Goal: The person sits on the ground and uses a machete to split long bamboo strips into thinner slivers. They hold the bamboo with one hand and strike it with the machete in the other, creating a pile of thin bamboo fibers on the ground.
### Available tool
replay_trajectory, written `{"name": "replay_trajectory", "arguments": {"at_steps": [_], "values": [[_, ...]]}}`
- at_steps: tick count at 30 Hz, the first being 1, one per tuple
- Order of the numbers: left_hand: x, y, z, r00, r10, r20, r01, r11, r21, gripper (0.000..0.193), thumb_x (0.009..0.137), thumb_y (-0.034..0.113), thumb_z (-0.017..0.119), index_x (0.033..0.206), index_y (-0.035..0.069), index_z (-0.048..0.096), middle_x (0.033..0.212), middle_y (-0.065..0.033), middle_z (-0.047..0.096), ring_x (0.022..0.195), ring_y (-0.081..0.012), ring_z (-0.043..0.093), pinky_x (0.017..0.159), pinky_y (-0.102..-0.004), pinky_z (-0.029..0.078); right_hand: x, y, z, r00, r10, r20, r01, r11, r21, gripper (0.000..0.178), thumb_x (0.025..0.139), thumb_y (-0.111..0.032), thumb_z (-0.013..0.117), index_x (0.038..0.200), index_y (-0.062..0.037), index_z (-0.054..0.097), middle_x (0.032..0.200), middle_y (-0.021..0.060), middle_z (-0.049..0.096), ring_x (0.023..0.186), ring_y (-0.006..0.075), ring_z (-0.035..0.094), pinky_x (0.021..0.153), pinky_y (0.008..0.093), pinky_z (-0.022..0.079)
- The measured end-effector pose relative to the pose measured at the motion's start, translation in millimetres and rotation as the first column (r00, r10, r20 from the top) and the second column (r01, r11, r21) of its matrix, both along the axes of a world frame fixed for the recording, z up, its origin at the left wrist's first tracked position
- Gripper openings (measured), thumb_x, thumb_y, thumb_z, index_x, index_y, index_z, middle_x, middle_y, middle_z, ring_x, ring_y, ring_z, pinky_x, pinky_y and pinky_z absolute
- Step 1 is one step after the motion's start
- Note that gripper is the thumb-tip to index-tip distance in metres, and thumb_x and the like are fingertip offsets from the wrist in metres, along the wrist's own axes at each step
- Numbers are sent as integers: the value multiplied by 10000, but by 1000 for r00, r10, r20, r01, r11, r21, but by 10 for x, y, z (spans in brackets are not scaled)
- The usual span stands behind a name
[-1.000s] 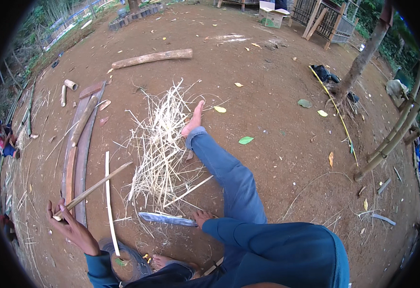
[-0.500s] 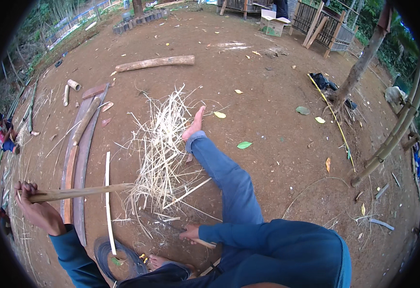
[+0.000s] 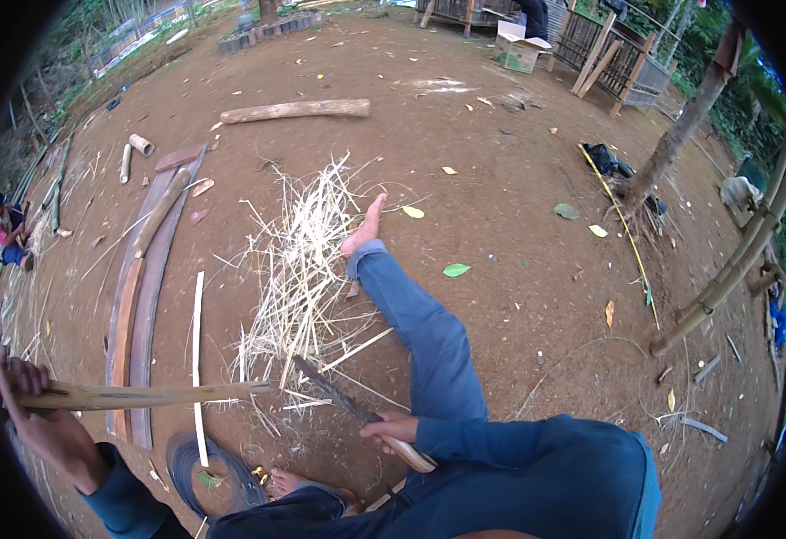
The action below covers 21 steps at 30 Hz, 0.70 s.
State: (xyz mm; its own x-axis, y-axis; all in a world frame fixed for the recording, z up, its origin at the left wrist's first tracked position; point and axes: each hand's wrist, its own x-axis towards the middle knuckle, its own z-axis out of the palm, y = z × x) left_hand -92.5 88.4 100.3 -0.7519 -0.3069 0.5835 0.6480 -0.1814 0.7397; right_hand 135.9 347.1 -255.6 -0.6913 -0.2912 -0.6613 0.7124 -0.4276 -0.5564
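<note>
My left hand (image 3: 29,382), out at the far left, is closed round the end of a tan length of split bamboo (image 3: 150,395). The piece lies nearly level, its free end reaching toward the pile of pale shavings (image 3: 308,269). In my right hand (image 3: 391,429) is a machete (image 3: 335,391), gripped by its wooden handle. Its dark blade slants up and to the left, the tip by the pile's lower edge and apart from the bamboo. My bare foot (image 3: 366,225) rests at the right side of the shavings, with that leg stretched forward.
Left of the pile lie a pale strip (image 3: 198,346) and long dark boards (image 3: 149,359) carrying a short log (image 3: 161,214). A coil of dark wire (image 3: 177,458) is near my other foot. Farther off are a log (image 3: 296,110), a tree trunk (image 3: 680,126) and a seated person (image 3: 8,232).
My left hand has moved down and left, carrying the bamboo lower. My right hand has drawn back to the right, and the machete's tip has swung upward.
</note>
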Motion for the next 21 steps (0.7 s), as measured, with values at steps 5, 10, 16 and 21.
{"name": "replay_trajectory", "arguments": {"at_steps": [5, 10, 16, 21], "values": [[-130, 12, -458, 981, -106, 162, 94, 992, 81, 231, 1013, 239, 396, 1030, 34, 501, 742, 21, 282, 642, -67, 285, 622, -229, 295, -59, -52, 401, 974, 18, -227, 40, 968, 249, 352, 824, -349, 663, 830, -67, 453, 622, 13, 464, 422, 106, 483, 389, 251, 417], [-12, -111, -335, 978, -183, 99, 177, 982, 68, 215, 1016, 246, 394, 1003, 53, 486, 729, 17, 280, 637, -69, 293, 618, -224, 303, -67, -115, 782, 898, 138, -418, 76, 887, 456, 364, 828, -353, 664, 868, -49, 468, 641, 47, 477, 455, 114, 501, 437, 291, 420], [253, 64, -378, 983, 23, 181, -32, 998, 50, 221, 997, 269, 443, 930, 60, 476, 748, 7, 319, 652, -100, 303, 655, -240, 327, -267, -313, 396, 780, 215, -588, 194, 810, 553, 347, 821, -350, 688, 841, -34, 547, 654, 44, 498, 575, 112, 474, 546, 303, 409], [515, -272, -484, 950, -296, 101, 300, 954, -24, 246, 1001, 258, 386, 849, 69, 428, 738, -18, 368, 645, -117, 341, 674, -285, 324, -350, -433, 830, 782, 291, -550, 84, 826, 557, 320, 816, -315, 696, 836, -29, 554, 608, 37, 488, 562, 114, 461, 523, 310, 396]]}}
